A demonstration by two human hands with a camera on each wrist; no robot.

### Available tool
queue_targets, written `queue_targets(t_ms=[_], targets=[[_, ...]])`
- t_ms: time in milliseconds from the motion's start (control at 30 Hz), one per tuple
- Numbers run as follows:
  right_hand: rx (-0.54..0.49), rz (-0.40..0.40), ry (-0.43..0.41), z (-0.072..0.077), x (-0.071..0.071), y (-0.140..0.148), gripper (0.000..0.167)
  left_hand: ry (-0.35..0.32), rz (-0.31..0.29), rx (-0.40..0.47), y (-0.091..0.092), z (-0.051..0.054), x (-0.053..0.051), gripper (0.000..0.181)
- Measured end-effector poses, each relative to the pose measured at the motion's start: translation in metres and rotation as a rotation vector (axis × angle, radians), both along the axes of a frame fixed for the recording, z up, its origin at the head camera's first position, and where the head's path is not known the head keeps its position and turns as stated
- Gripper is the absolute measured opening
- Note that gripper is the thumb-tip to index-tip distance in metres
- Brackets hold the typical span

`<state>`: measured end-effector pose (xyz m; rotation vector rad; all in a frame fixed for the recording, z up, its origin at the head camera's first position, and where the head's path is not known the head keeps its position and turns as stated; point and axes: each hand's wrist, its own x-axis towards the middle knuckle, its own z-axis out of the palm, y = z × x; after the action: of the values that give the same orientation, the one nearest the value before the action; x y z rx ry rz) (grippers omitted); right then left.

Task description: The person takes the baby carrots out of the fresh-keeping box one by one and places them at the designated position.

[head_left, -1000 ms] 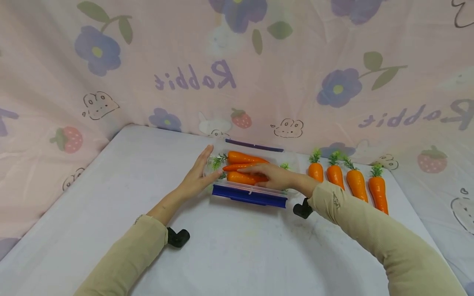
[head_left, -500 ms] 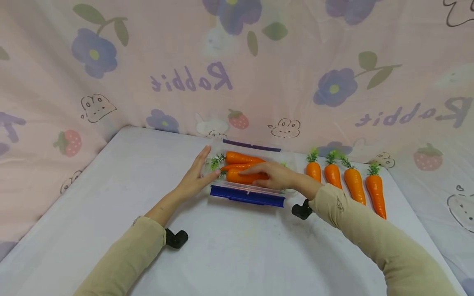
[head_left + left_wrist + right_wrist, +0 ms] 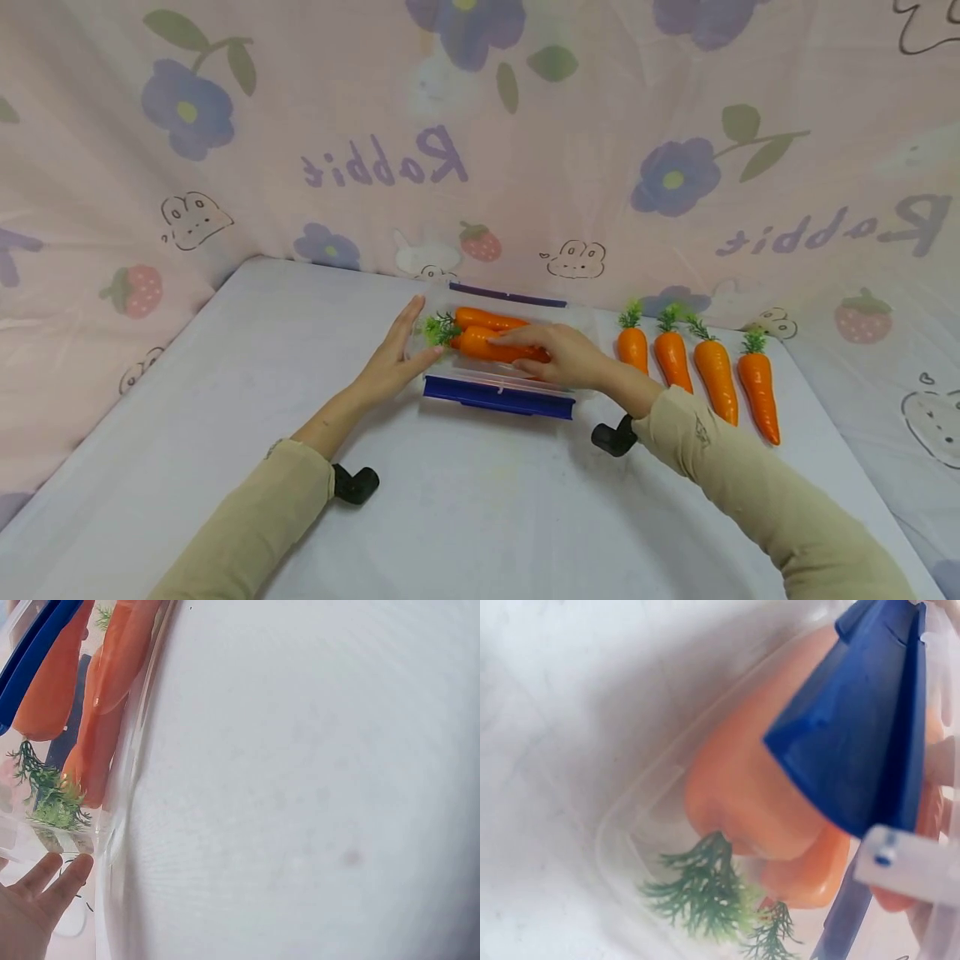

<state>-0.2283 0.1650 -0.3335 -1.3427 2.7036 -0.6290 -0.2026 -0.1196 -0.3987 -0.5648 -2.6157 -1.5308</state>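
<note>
Work in hand is judged to be partway along: several carrots are already laid inside the clear box, while four are left outside it. One carrot is held over the box's interior by the right hand, thumb and fingers pinched on its narrower end, its greens pointed to the left. Whether its weight is borne by those beneath cannot be told.

At the box's left end, the left hand is placed with fingers extended, nothing being gripped; the box seems to be steadied there.

Behind the held carrot, a rear carrot is seen lying lengthwise. From the right wrist, another carrot is shown at the opposite end, its greens turned the other way. The full count inside is hidden by the right hand. The front blue flap is swung outward, unfastened. On the white table, the remaining four carrots are lined up to the right, untouched.
</note>
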Motion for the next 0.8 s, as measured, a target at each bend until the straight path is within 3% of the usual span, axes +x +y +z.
queue_targets(t_ms=[800], targets=[[-0.183,-0.063,0.11,0.006,0.014,0.006,0.046,-0.019,-0.005,0.011,-0.001,-0.001,0.0,0.079]])
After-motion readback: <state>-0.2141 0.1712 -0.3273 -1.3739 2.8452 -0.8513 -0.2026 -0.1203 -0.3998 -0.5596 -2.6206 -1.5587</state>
